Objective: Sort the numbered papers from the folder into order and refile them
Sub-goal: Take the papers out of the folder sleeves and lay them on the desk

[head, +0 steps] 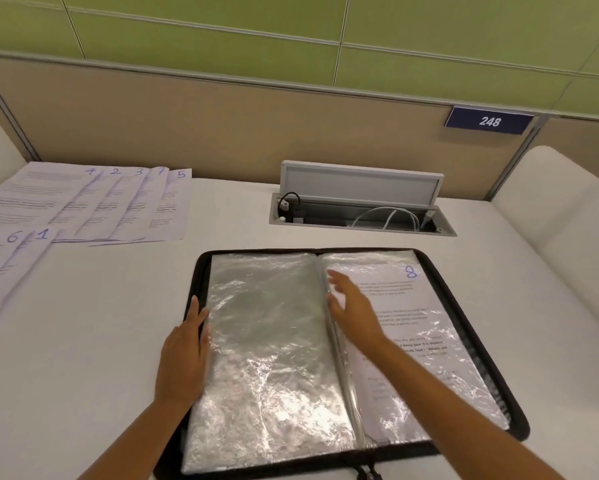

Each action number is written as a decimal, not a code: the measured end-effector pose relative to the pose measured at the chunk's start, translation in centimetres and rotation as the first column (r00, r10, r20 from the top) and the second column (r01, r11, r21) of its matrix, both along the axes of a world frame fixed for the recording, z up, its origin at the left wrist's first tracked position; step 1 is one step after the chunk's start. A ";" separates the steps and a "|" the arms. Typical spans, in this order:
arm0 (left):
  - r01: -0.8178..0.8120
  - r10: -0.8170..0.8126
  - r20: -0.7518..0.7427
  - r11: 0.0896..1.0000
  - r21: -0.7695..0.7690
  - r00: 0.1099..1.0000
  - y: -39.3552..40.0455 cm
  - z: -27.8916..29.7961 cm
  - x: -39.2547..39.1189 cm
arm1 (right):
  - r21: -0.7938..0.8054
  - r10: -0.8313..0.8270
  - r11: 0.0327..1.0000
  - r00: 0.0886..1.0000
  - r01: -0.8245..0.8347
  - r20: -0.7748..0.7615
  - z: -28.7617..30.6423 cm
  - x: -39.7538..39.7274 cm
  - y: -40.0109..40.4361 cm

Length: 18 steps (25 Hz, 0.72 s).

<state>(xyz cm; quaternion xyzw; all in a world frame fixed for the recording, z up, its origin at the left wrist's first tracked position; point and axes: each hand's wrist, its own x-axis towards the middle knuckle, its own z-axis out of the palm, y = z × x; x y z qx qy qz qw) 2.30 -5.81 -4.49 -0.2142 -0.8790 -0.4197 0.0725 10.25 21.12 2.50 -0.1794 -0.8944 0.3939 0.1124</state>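
Note:
A black zip folder [478, 344] lies open on the desk with clear plastic sleeves. The left sleeves [270, 341] look empty and shiny. In the right sleeve sits the paper numbered 8 [426, 306]. My left hand [183, 351] rests flat with straight fingers on the folder's left edge. My right hand [353, 306] hovers over the spine side of the right sleeve, fingers spread and blurred. Loose papers numbered 4, 2, 3, 7, 5 [93, 202] are fanned out at the far left. Papers 6 and 1 [14, 258] lie nearer, at the left edge.
An open cable hatch [360, 209] with white and black cables is set in the white desk behind the folder. A beige partition [221, 126] with a blue sign reading 248 [489, 121] closes the back. White side walls stand left and right.

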 end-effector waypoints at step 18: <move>-0.041 0.006 0.187 0.983 0.179 0.982 0.1 1.0 0.2 | 0.749 -0.117 0.626 0.924 -0.215 0.364 -0.8 -7.0 11.1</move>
